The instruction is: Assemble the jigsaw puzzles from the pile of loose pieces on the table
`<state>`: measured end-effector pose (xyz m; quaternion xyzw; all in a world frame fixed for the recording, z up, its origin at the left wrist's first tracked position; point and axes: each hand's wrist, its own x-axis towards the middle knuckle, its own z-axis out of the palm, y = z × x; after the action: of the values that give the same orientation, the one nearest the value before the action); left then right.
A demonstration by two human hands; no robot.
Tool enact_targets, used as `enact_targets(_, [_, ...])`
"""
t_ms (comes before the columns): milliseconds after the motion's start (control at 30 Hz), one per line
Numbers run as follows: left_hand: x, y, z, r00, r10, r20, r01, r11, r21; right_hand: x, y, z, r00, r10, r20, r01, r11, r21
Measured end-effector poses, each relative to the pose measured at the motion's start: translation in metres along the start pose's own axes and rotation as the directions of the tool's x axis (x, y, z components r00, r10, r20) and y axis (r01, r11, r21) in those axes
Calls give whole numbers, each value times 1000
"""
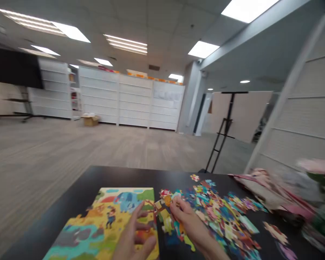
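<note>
Left hand (135, 234) is released, fingers spread over partly assembled jigsaw (101, 222), bottom centre-left. Right hand (188, 218) pinches beside loose jigsaw pieces (224, 218), lower right; can't tell if it's grasping one.

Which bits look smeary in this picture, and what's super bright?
In the head view, the pink thing at right and the puzzle pieces look smeared, perhaps from camera motion; also in the head view, the ceiling lights glare white.

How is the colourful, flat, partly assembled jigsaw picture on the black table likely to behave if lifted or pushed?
The jigsaw picture would probably bend or break apart if lifted: its jagged left edge suggests interlocking construction. Pushed, it may slide rather than tip, lying flat on the smooth-looking black table.
</note>
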<state>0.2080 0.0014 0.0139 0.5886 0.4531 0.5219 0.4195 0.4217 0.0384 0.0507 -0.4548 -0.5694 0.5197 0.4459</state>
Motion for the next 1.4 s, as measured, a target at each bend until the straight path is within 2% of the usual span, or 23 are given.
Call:
enact_targets(67, [0, 2, -5, 997, -75, 7, 74, 973, -218, 15, -2, 48, 993, -37, 111, 35, 999, 15])
enact_targets(133, [5, 2, -15, 992, -103, -72, 72, 934, -349, 23, -4, 84, 984, -38, 171, 30, 998, 53])
enact_targets(233, [9, -4, -37, 975, -109, -193, 17, 906, -422, 31, -7, 116, 956, 75, 284, -144, 962, 231])
enact_targets(333, [10, -12, -59, 961, -77, -265, -45, 903, -427, 38, -8, 129, 909, 107, 404, -260, 902, 346])
enact_targets(433, [14, -20, -76, 948, -38, -317, -97, 911, -401, 48, -5, 131, 906, 103, 411, -275, 881, 384])
enact_targets(533, [24, -25, -89, 948, -21, -319, -106, 921, -375, 60, 2, 129, 904, 119, 411, -297, 866, 402])
enact_targets(633, [34, -28, -102, 968, -13, -250, -70, 944, -321, 72, 12, 128, 894, 123, 432, -309, 866, 394])
enact_targets(733, [50, -30, -116, 986, 21, -165, -53, 980, -191, 87, 22, 127, 896, 130, 425, -289, 897, 335])
enact_targets(800, [65, -31, -124, 996, 45, -77, -52, 994, -94, 96, 28, 124, 913, 115, 391, -234, 934, 272])
enact_targets(867, [85, -32, -132, 997, 53, 58, -50, 998, -49, 104, 35, 120, 943, 50, 328, -117, 975, 188])
enact_targets(967, [119, -35, -141, 955, 37, 296, -22, 998, -53, 110, 48, 113, 970, -44, 240, 33, 998, 50])
enact_targets(1067, [145, -43, -141, 873, 24, 486, 11, 998, -69, 110, 63, 112, 977, -56, 204, 65, 997, -39])
enact_targets(1167, [154, -56, -137, 840, 30, 542, 32, 994, -105, 111, 72, 113, 981, -18, 195, 35, 996, -84])
enact_targets(1333, [147, -71, -135, 839, 19, 544, 44, 994, -103, 113, 70, 114, 976, 64, 207, -37, 990, -134])
enact_targets(1400, [145, -71, -134, 840, 16, 543, 42, 995, -94, 114, 69, 115, 980, 53, 191, -27, 991, -132])
